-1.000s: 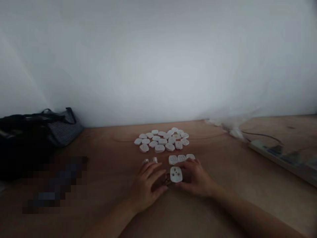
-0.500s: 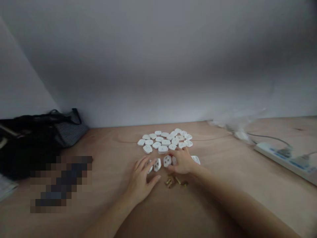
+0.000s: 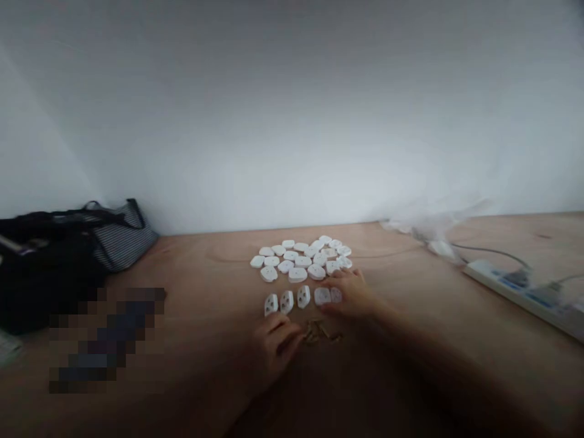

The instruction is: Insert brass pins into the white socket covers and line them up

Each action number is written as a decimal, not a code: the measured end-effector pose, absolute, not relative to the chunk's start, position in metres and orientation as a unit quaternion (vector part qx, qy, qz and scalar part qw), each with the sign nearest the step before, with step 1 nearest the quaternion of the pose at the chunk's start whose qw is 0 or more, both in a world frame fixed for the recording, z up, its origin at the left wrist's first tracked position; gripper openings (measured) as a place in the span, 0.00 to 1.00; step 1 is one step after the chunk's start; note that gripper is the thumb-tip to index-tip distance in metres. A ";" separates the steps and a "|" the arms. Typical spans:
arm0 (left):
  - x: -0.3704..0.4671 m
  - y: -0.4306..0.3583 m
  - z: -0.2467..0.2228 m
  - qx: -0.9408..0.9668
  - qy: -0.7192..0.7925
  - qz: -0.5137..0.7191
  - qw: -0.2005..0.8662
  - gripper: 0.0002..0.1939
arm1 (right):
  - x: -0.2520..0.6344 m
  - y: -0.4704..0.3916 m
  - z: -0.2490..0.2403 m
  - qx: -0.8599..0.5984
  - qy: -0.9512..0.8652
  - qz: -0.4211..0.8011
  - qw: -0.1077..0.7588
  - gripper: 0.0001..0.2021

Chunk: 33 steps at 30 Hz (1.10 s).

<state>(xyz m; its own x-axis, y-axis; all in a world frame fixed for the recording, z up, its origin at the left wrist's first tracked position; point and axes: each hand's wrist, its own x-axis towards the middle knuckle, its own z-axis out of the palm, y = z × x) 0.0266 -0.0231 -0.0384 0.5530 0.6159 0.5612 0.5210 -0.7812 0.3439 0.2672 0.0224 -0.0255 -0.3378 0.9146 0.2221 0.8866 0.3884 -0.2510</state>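
Your L hand point(image 3: 277, 344) is low on the near side of the row, fingers bent, thumb and index tips close together right by the small brass parts point(image 3: 311, 335); can't tell if it has hold of one. Your R hand point(image 3: 353, 294) is approx. half open over the R end of the row, fingers on the far side, thumb on the near side of two white pieces point(image 3: 322, 296) set side by side; grip on them can't be told. Three holed pieces point(image 3: 286, 302) stand on edge, slightly tilted, L of that pair, w/ narrow gaps betw. them; L hand is just short of the leftmost ones. Brass parts lie betw. your hands, near side of row. Clearance fwd is tight: loose cluster point(image 3: 302, 261) sits just beyond the row, its near R edge close to your R fingertips. Tabletop point(image 3: 196, 304) runs on behind the cluster to a back edge at the wall point(image 3: 292, 134). Sideways you have more room: dark pixelated obj. point(image 3: 114, 331) and black bag point(image 3: 55, 274) well apart on L, power strip point(image 3: 493, 281) and clear plastic point(image 3: 431, 231) well apart on R. Near side of tabletop is in deep shadow.
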 end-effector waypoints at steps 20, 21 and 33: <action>0.040 -0.024 -0.042 0.824 0.371 0.408 0.131 0.05 | 0.261 -0.038 -0.035 -0.500 -0.798 0.085 0.324 0.21; 0.040 -0.024 -0.042 0.822 0.360 0.423 0.128 0.04 | 0.259 -0.040 -0.035 -0.491 -0.805 0.088 0.322 0.20; 0.043 -0.030 -0.034 0.872 0.224 0.424 0.096 0.08 | 0.251 -0.042 -0.031 -0.461 -0.827 0.098 0.307 0.18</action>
